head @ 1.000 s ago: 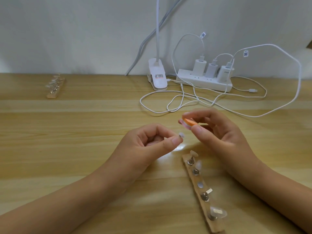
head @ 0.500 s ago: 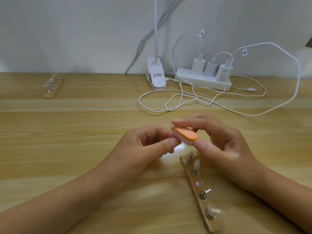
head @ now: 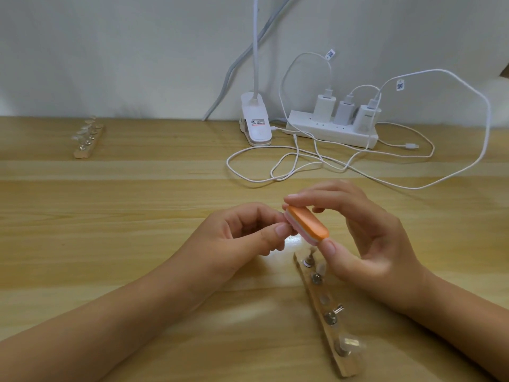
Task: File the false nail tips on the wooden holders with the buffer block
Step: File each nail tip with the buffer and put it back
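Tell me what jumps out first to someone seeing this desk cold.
The orange buffer block at centre, pinched in the right hand against the left hand's closed fingers. Just below lies a wooden holder studded with pegs and clear nail tips; a second holder sits far left. At the back, a white power strip trails looping cables.

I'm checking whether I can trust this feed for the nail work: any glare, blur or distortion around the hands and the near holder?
Head view: a bright glare patch on the table sits just under the buffer block; the near holder is soft, its clear nail tips hard to make out; the far holder is small and blurry; wide-angle bending curves the table's back edge; both hands look evenly lit.
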The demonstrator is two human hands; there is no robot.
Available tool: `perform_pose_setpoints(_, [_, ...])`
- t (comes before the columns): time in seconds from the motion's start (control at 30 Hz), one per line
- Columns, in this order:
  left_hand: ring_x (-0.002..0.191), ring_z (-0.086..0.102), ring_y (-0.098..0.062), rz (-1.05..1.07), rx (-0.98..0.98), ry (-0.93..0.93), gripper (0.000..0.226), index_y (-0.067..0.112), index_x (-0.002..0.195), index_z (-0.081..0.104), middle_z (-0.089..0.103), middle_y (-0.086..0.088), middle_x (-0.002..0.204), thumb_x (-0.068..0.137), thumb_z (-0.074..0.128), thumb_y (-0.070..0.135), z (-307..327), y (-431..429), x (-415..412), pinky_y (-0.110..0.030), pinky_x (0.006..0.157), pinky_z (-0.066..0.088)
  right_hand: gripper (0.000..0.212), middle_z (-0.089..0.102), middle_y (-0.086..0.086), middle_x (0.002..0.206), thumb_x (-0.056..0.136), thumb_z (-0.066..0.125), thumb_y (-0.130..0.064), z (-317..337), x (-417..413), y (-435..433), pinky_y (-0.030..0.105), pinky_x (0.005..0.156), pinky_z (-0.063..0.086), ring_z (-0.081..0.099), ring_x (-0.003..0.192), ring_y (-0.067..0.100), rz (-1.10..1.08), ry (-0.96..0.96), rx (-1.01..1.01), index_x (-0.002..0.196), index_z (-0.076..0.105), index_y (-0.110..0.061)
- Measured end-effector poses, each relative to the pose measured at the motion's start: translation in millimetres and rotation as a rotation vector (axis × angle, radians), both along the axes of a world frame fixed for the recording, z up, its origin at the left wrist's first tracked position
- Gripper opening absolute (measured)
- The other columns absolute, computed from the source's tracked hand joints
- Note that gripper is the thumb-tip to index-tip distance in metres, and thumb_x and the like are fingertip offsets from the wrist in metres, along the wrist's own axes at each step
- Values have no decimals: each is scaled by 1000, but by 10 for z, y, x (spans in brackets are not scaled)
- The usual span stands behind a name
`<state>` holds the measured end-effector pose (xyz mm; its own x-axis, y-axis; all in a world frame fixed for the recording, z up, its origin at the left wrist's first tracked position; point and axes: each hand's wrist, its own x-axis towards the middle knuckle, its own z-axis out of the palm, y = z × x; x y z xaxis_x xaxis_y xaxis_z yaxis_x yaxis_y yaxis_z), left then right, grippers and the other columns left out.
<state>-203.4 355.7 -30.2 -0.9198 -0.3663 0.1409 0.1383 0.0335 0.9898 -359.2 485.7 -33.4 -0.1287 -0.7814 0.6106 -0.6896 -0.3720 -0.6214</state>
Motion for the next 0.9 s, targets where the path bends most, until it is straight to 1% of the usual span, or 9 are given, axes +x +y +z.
perform_pose_setpoints(0.13, [78, 60, -6, -78, -64, -10, 10, 23, 78, 72, 68, 5, 78, 81, 64, 17, 5, 29, -1, -14, 71, 46, 39, 65, 2, 118, 82, 55, -21, -14, 28, -51, 30, 92, 44, 56, 112, 25, -10, -47, 54, 121, 61, -24])
perform_pose_setpoints(0.27, [67, 57, 0, -34, 34, 9, 10, 18, 84, 72, 65, 11, 70, 81, 63, 19, 8, -9, -6, -11, 65, 44, 38, 66, 5, 116, 83, 53, -19, -4, 9, -17, 39, 90, 46, 57, 110, 31, -4, -55, 11, 120, 61, -18])
perform_pose_setpoints(0.33, [67, 57, 0, -31, 46, 10, 10, 20, 82, 72, 65, 12, 70, 82, 62, 19, 11, -14, -6, -11, 65, 44, 39, 66, 5, 117, 83, 54, -18, -3, -1, -7, 43, 88, 46, 58, 109, 32, -12, -33, -2, 121, 61, -17])
perform_pose_setpoints(0.43, [74, 59, -1, -96, -22, -7, 14, 27, 77, 73, 66, 11, 72, 82, 64, 18, 15, 26, -5, -11, 69, 45, 39, 65, 5, 118, 83, 55, -19, -12, 7, -33, 39, 90, 46, 57, 112, 32, -13, -34, 20, 122, 60, -19])
perform_pose_setpoints(0.5, [71, 58, 0, -87, -4, 2, 13, 26, 76, 73, 65, 12, 70, 81, 63, 19, 15, 21, -8, -11, 67, 44, 38, 65, 6, 118, 83, 55, -19, -10, 6, -33, 39, 91, 46, 57, 112, 32, -6, -55, 24, 121, 60, -19])
perform_pose_setpoints(0.6, [66, 57, 1, -34, 37, 4, 11, 23, 78, 74, 64, 13, 68, 81, 63, 20, 14, -9, -8, -10, 63, 43, 38, 66, 5, 117, 84, 55, -19, -5, 1, -19, 43, 89, 46, 58, 110, 32, -4, -73, 9, 121, 60, -17])
perform_pose_setpoints(0.73, [67, 56, 0, -98, -17, -18, 11, 24, 80, 74, 63, 12, 68, 82, 64, 20, 8, 12, -3, -11, 65, 44, 38, 66, 4, 117, 84, 56, -19, -19, 34, -42, 39, 89, 46, 57, 110, 31, 15, -81, 21, 121, 61, -18])
perform_pose_setpoints(0.83, [66, 55, -1, -55, 61, -14, 12, 20, 82, 75, 63, 11, 68, 82, 63, 22, -5, -26, -14, -12, 63, 43, 39, 65, 6, 118, 83, 57, -19, -13, 26, -36, 38, 89, 46, 57, 111, 33, 11, -101, 11, 123, 60, -18])
perform_pose_setpoints(0.9, [66, 55, 0, -83, 32, -15, 13, 22, 81, 74, 63, 12, 69, 83, 62, 19, 2, -29, -8, -12, 64, 44, 40, 65, 7, 118, 84, 59, -19, -13, 20, -32, 37, 89, 46, 57, 112, 33, 2, -91, 14, 124, 59, -19])
